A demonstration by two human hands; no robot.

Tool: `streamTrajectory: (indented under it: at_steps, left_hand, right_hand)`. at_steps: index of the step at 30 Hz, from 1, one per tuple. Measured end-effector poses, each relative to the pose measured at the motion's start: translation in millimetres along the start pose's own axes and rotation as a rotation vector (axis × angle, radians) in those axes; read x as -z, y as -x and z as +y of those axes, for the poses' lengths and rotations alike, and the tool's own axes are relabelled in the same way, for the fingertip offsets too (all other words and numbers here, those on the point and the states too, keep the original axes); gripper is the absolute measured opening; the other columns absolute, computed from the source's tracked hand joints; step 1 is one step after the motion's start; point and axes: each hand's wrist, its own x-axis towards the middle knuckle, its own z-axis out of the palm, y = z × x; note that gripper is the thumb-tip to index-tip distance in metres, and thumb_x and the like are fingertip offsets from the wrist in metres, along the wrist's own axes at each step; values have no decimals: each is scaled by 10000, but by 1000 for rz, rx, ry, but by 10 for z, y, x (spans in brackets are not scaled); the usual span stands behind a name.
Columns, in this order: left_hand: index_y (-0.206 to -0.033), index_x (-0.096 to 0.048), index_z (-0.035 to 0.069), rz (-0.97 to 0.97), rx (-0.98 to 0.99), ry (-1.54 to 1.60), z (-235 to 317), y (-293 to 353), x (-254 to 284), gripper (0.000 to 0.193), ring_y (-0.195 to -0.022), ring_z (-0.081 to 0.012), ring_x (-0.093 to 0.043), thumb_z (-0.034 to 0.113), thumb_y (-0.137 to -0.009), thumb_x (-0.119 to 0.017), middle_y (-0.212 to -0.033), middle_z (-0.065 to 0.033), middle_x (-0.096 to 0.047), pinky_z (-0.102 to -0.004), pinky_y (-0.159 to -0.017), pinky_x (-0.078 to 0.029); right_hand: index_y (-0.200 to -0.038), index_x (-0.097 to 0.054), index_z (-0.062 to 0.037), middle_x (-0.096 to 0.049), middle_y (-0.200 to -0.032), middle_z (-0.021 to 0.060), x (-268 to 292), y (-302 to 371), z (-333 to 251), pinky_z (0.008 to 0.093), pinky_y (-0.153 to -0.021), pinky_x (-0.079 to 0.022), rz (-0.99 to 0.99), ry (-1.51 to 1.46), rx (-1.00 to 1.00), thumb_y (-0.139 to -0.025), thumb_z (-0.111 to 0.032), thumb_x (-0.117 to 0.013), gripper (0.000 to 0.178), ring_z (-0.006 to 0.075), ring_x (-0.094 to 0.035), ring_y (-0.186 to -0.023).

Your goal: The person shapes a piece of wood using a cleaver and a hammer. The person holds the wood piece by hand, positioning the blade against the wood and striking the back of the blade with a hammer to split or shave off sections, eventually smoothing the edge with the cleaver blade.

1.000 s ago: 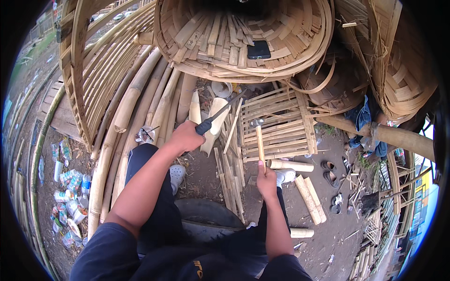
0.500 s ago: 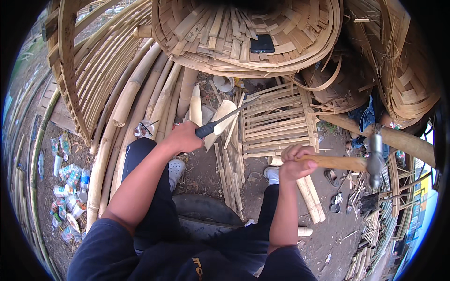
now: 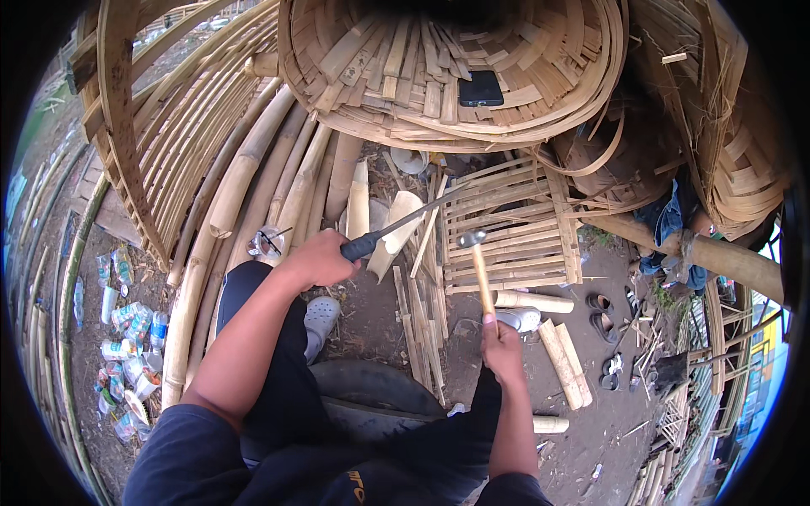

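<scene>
Here, a person's left hand (image 3: pixel 321 259) clasps the black handle of a long, narrow blade (image 3: pixel 408 222), its tip crossing my view of the slatted bamboo panel (image 3: pixel 561 221) near the far left corner. The right hand (image 3: pixel 504 349) wraps around a hammer (image 3: pixel 483 280), head raised, by the panel's left edge. Beyond, a smartphone (image 3: pixel 480 88) lies in a woven basket (image 3: pixel 456 137), near its front rim.

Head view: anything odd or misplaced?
A black rectangular phone-like device lies on the large woven bamboo basket-like piece, an odd resting place. Lower left, clear plastic bottles and cups litter the brown dirt ground.
</scene>
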Motion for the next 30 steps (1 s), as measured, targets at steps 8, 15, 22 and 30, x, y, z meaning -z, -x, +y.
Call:
streamTrajectory:
  at_steps: [8,15,22,30]
  left_hand:
    - [-822,-678,-24,-5,-55,-105,7,-10,-52,258,-499,-205,-580,200,-694,-697,-611,-124,-608,-367,-509,-449]
    - [-844,-700,-29,-141,9,-195,122,44,-21,281,-815,-342,-681,190,-686,-621,-783,-234,-670,-397,-761,-527]
    - [-820,-651,-127,-49,73,-217,120,89,-38,313,-899,-372,-670,136,-663,-589,-869,-309,-654,-406,-789,-524]
    - [-824,-647,-134,45,16,-209,133,45,-74,305,-902,-405,-661,107,-654,-566,-876,-315,-650,-412,-793,-521]
  right_hand:
    - [-773,-338,-104,-253,-494,-12,705,348,-1722,230,-321,-165,484,-877,862,-907,-706,-344,616,77,-187,-369]
    - [-709,-520,59,-448,-576,243,-931,-60,-214,399,-507,-392,86,158,409,-985,-301,-504,455,254,-423,-482]
    - [-728,-454,-80,-365,-533,-45,-181,184,-744,221,-372,-240,99,-247,338,-1009,-382,-458,413,40,-326,-425]
    - [-786,-359,-116,-278,-523,-15,483,558,-1751,235,-336,-178,457,-899,980,-925,-662,-386,564,70,-229,-395]
